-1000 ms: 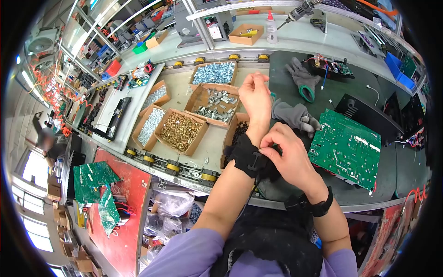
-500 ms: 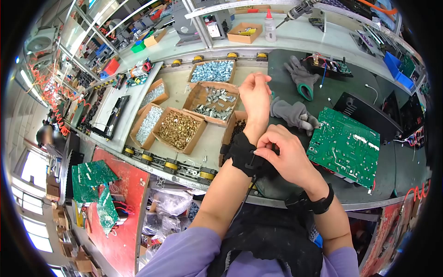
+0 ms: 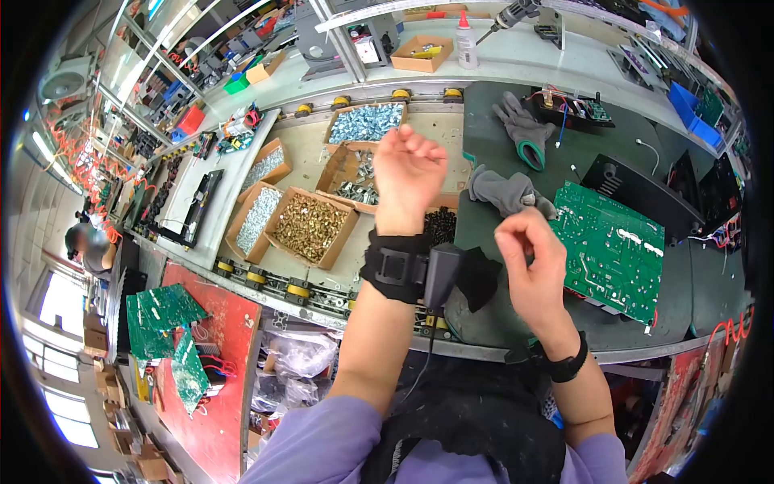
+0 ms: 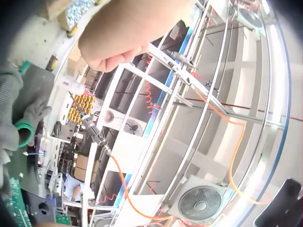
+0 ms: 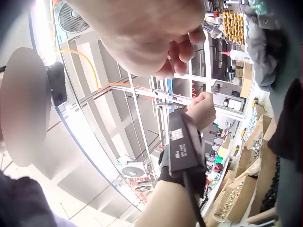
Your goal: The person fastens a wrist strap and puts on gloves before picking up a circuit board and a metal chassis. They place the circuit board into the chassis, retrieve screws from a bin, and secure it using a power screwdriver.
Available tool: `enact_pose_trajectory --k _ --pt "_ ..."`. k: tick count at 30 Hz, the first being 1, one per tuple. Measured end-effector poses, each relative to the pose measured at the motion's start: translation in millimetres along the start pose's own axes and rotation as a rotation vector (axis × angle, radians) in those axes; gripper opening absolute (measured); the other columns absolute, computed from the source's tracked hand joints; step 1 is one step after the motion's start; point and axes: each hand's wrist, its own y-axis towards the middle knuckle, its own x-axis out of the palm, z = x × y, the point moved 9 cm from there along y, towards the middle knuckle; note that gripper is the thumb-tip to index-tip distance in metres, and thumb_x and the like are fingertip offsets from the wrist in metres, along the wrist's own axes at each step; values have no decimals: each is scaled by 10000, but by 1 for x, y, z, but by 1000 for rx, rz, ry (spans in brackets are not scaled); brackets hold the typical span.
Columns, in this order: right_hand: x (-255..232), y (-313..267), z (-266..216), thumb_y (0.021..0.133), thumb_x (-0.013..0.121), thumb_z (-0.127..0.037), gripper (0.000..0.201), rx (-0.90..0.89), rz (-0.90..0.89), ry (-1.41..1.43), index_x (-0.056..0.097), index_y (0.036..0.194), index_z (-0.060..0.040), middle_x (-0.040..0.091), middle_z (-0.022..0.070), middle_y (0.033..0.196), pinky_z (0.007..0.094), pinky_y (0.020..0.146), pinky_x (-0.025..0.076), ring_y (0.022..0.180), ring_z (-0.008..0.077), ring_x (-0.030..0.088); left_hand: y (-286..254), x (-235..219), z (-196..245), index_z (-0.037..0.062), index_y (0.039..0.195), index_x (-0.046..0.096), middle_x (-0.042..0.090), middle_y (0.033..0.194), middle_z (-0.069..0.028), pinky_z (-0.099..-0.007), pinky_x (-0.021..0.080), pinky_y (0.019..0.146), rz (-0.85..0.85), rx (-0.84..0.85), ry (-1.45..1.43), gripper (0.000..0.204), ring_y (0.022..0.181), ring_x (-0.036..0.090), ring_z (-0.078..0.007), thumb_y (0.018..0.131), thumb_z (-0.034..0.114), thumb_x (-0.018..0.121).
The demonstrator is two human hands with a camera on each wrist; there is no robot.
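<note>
In the head view my left hand (image 3: pixel 409 173) is raised palm up over the parts boxes, fingers loosely curled around nothing. Its wrist carries a black strap (image 3: pixel 385 269) with a buckle and a black camera box (image 3: pixel 443 276) trailing a cable. To the right, my right hand (image 3: pixel 534 270) hovers beside that wrist, apart from the strap, thumb and fingers bent with nothing visible between them. A black cloth piece (image 3: pixel 479 279) shows between the camera box and the right hand. Just beyond the right hand lie a grey glove (image 3: pixel 508 192) and a green circuit board (image 3: pixel 609 250).
Cardboard boxes hold brass parts (image 3: pixel 310 227), bluish metal parts (image 3: pixel 367 123) and black screws (image 3: pixel 440 226). Another glove (image 3: pixel 522 129) lies further back. A red-capped bottle (image 3: pixel 467 44) and a hanging power screwdriver (image 3: pixel 509 18) are at the rear. Black housings (image 3: pixel 645 194) stand at right.
My right hand has let go of the left wrist strap and moved right. My left forearm has turned and shifted left, bringing the palm up and the camera box into view.
</note>
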Motion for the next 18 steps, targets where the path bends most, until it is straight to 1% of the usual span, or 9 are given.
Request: enact_pose_trajectory --k 2,4,7,8,10,12,14,16,18 --pt "10 -11 11 847 611 -19 50 48 -88 20 563 845 -7 511 65 753 275 556 409 602 162 493 -11 10 12 92 829 528 387 624 27 -293 329 626 -63 18 -235 216 592 369 -125 936 264 452" --pt "24 -21 18 823 622 0 63 107 -209 40 577 868 -4 537 79 806 283 581 426 643 182 520 -25 23 15 83 833 531 390 629 28 -284 328 622 -73 52 -241 203 595 370 -128 924 255 474" --pt "29 -25 13 806 643 -8 133 115 -218 103 602 932 -16 549 88 838 287 619 441 699 190 537 -71 94 12 79 856 556 425 670 17 -274 337 618 -483 -30 -332 204 602 388 -130 911 273 532" --pt "35 -26 5 800 651 -17 186 111 -286 167 607 980 -26 558 85 857 287 642 447 721 191 541 -92 114 14 85 881 578 446 702 7 -275 342 613 -621 -50 -369 226 603 393 -136 912 307 552" --pt "52 -34 -2 787 680 -47 340 133 -424 337 596 1117 -48 599 67 951 289 697 458 799 180 554 -133 147 16 93 877 572 474 695 -11 -284 383 600 -883 -84 -371 167 608 435 -136 902 258 572" --pt "72 -42 -12 801 683 -59 404 138 -543 488 568 1188 -56 619 67 1044 288 712 463 833 169 566 -164 167 16 94 873 564 524 701 -32 -297 408 541 -1014 -64 -403 100 588 482 -139 890 192 572" --pt "92 -55 -18 841 670 -73 446 214 -639 704 532 1265 -73 625 70 1131 278 727 466 865 151 581 -185 179 13 35 772 549 506 686 -84 -285 381 493 -1038 -66 -431 116 543 485 -161 833 129 580" --pt "108 -66 -21 853 653 -62 429 314 -705 922 534 1265 -67 637 59 1088 280 732 468 861 139 579 -195 183 9 24 774 533 489 681 -105 -283 364 487 -1069 -106 -439 151 548 478 -179 860 145 560" --pt "121 -71 -21 851 656 -70 395 379 -715 974 554 1232 -68 641 62 1042 289 735 471 866 153 589 -204 187 5 31 778 523 489 680 -103 -287 349 478 -1150 -131 -468 134 554 474 -182 870 126 547"
